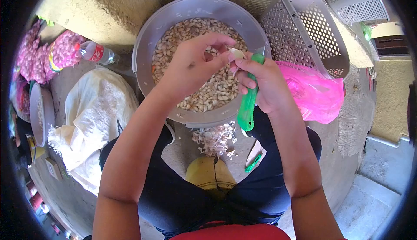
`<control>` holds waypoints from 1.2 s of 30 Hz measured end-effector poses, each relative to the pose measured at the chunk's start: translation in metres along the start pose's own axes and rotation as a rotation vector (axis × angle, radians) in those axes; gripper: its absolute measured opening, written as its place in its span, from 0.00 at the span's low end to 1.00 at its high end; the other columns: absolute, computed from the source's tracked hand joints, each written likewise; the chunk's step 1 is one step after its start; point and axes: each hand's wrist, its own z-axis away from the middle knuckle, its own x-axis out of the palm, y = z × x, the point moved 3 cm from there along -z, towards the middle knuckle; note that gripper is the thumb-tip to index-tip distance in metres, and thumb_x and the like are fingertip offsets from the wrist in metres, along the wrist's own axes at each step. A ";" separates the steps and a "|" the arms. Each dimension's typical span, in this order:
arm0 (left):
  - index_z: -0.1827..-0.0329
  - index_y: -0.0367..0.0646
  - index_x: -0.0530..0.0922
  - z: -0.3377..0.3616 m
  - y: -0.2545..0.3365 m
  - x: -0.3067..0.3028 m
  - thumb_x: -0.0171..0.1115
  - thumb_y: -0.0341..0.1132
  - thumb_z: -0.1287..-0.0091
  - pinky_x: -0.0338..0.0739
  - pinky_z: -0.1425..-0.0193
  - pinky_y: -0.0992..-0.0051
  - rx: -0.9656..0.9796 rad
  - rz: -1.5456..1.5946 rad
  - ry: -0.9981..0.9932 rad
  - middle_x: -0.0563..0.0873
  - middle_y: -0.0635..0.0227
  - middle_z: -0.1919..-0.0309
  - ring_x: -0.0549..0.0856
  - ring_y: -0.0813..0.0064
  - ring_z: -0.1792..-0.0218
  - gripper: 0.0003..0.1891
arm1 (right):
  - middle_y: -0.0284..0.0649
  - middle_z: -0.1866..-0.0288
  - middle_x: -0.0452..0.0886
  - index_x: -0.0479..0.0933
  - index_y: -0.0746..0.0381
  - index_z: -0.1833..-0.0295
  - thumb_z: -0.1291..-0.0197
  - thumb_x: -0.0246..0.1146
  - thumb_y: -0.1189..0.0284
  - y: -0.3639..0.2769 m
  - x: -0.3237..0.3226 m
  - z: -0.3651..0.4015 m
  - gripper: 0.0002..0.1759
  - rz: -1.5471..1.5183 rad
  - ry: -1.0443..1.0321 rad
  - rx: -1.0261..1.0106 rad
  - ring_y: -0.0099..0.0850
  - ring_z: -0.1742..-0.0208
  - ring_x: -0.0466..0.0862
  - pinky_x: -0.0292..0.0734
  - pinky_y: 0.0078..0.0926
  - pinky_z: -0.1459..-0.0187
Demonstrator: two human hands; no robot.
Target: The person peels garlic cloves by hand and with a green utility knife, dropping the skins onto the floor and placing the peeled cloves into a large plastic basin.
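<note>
My left hand (195, 62) is above a wide grey basin (145, 36) of garlic cloves (213, 88), its thumb and fingers closed on a pale garlic clove (237, 54). On the right, my right hand (267, 81) is wrapped round a green-handled knife (247, 109), whose blade points up and away. The fingertips of both hands meet at the clove, near the basin's right side. Shreds of garlic peel (215, 140) lie on the ground below the basin.
A perforated grey basket (299, 27) and a pink plastic bag (317, 94) stand right of the basin. Left are a white sack (100, 105), a bottle (97, 53), garlic in net bags (63, 51) and another basin (42, 114). A green object (253, 163) lies near my right leg.
</note>
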 end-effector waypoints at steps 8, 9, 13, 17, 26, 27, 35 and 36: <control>0.62 0.35 0.78 0.000 0.003 -0.006 0.57 0.30 0.39 0.72 0.62 0.82 0.052 -0.245 -0.029 0.82 0.68 0.72 0.77 0.84 0.68 0.07 | 0.32 0.76 0.72 0.73 0.67 0.58 0.48 0.57 0.76 -0.001 0.000 0.002 0.11 0.038 0.020 0.026 0.16 0.86 0.63 0.61 0.17 0.83; 0.62 0.34 0.78 0.000 0.005 -0.007 0.56 0.30 0.39 0.72 0.63 0.82 0.058 -0.262 -0.032 0.82 0.68 0.72 0.77 0.84 0.68 0.08 | 0.32 0.76 0.72 0.73 0.67 0.58 0.48 0.58 0.76 -0.001 -0.001 0.002 0.11 0.048 0.017 0.036 0.16 0.86 0.63 0.61 0.17 0.83; 0.62 0.34 0.77 0.000 0.003 -0.007 0.56 0.31 0.38 0.71 0.63 0.81 0.054 -0.251 -0.065 0.81 0.69 0.71 0.76 0.83 0.68 0.08 | 0.30 0.78 0.70 0.72 0.67 0.55 0.49 0.58 0.76 -0.004 0.000 0.005 0.14 0.065 -0.027 0.099 0.15 0.86 0.63 0.60 0.17 0.84; 0.61 0.34 0.77 0.001 -0.005 -0.003 0.55 0.31 0.38 0.71 0.62 0.81 0.043 -0.216 -0.094 0.81 0.69 0.70 0.76 0.83 0.67 0.09 | 0.29 0.78 0.69 0.72 0.68 0.54 0.49 0.58 0.76 -0.007 -0.003 0.006 0.15 0.081 -0.067 0.142 0.15 0.86 0.63 0.60 0.17 0.84; 0.62 0.35 0.77 0.000 -0.010 0.001 0.55 0.37 0.37 0.69 0.62 0.82 -0.122 -0.012 -0.113 0.79 0.72 0.72 0.74 0.84 0.68 0.11 | 0.28 0.79 0.69 0.73 0.67 0.56 0.46 0.60 0.71 -0.003 -0.010 -0.001 0.14 0.094 0.065 -0.027 0.15 0.86 0.61 0.59 0.16 0.83; 0.62 0.36 0.77 0.000 -0.012 0.004 0.55 0.37 0.37 0.68 0.65 0.83 -0.092 0.028 -0.102 0.78 0.73 0.73 0.74 0.86 0.71 0.11 | 0.28 0.79 0.68 0.73 0.67 0.57 0.46 0.60 0.70 -0.002 -0.011 -0.001 0.14 0.084 0.085 -0.044 0.15 0.86 0.61 0.59 0.15 0.83; 0.61 0.42 0.75 0.003 -0.010 0.004 0.53 0.39 0.36 0.52 0.83 0.88 -0.283 0.170 -0.152 0.68 0.84 0.83 0.62 0.93 0.85 0.10 | 0.29 0.78 0.74 0.77 0.65 0.60 0.52 0.67 0.63 -0.005 -0.006 0.004 0.18 0.445 0.140 -0.134 0.15 0.81 0.69 0.64 0.15 0.79; 0.61 0.42 0.75 0.003 -0.009 0.004 0.53 0.39 0.35 0.53 0.83 0.88 -0.288 0.172 -0.154 0.68 0.83 0.83 0.62 0.93 0.85 0.10 | 0.30 0.78 0.75 0.77 0.65 0.59 0.53 0.67 0.63 -0.005 -0.006 0.005 0.19 0.507 0.150 -0.149 0.15 0.80 0.70 0.66 0.15 0.78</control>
